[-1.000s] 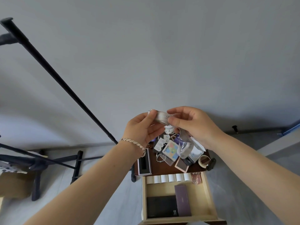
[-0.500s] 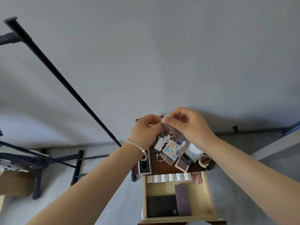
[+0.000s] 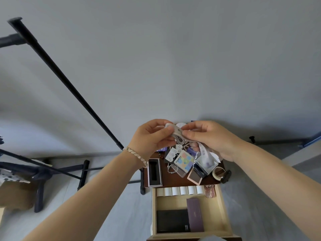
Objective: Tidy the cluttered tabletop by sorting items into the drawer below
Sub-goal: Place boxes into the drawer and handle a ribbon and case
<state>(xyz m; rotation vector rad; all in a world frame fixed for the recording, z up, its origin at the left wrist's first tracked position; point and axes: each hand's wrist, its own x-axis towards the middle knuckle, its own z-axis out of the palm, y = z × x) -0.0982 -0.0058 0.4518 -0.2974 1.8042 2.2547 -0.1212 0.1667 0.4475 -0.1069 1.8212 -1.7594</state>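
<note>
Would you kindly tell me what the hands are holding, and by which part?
The left hand and right hand both pinch a pale strip at its folded end; its tail hangs loose.

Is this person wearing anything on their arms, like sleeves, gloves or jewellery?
No sleeves or gloves are in view: the left forearm and right forearm are both bare. The left wrist carries a pale, silvery chain bracelet of flat links. The right wrist wears nothing, and no rings show on the visible fingers.
</note>
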